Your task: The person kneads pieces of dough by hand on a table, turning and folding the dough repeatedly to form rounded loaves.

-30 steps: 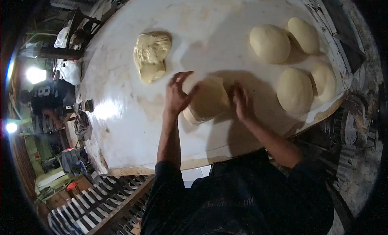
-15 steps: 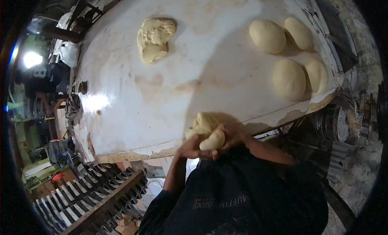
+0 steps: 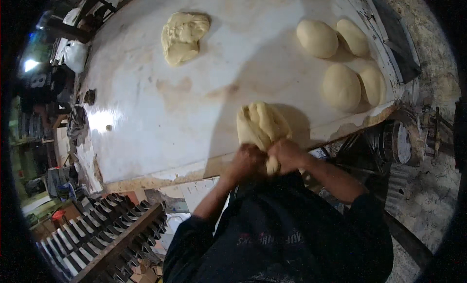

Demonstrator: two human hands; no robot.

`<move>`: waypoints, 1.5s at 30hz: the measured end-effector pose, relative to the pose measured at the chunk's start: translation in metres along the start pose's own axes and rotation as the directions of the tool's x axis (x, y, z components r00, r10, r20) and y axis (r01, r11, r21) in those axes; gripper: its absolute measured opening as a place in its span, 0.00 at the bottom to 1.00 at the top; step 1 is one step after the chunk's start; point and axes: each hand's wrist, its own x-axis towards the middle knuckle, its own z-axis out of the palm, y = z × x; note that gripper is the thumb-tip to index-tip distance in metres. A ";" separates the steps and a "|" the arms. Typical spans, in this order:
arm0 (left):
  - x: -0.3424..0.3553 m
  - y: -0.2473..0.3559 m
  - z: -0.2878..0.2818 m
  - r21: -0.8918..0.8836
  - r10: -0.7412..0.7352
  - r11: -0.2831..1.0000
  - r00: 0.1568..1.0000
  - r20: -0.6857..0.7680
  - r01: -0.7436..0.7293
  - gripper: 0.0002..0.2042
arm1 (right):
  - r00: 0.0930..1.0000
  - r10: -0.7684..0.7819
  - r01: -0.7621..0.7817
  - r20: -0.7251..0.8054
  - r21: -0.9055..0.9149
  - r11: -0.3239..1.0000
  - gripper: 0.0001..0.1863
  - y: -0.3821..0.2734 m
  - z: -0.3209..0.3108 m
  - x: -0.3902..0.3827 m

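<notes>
Both hands grip one dough piece at the tabletop's near edge.

Left hand (image 3: 248,161) and right hand (image 3: 287,154), fingers curled tight, clutch the dough piece (image 3: 261,125) at lower centre of the white tabletop (image 3: 146,113); four dough balls (image 3: 317,38) sit upper right.

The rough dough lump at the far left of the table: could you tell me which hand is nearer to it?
Left. The left hand is nearer the rough dough lump up the table; the right hand sits beyond it. Both grip the stretched dough piece.
</notes>
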 end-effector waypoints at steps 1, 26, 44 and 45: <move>-0.001 -0.008 0.011 -0.084 0.095 0.990 0.970 -0.226 -0.117 0.20 | 0.998 0.053 -0.054 -0.041 -0.047 0.997 0.25 0.008 0.000 0.005; 0.036 -0.055 -0.067 -0.438 -0.005 0.890 0.957 -0.289 -0.127 0.35 | 0.996 -0.006 0.087 -0.091 0.933 0.348 0.36 0.064 0.024 0.084; 0.026 0.001 -0.009 0.004 0.080 0.997 0.977 -0.196 -0.081 0.22 | 0.991 -0.066 0.076 -0.118 0.087 0.993 0.31 0.015 -0.025 -0.005; 0.028 0.003 -0.005 -0.031 0.110 0.993 0.985 -0.132 -0.115 0.18 | 0.988 -0.152 0.153 -0.037 0.018 0.988 0.32 0.027 -0.019 -0.004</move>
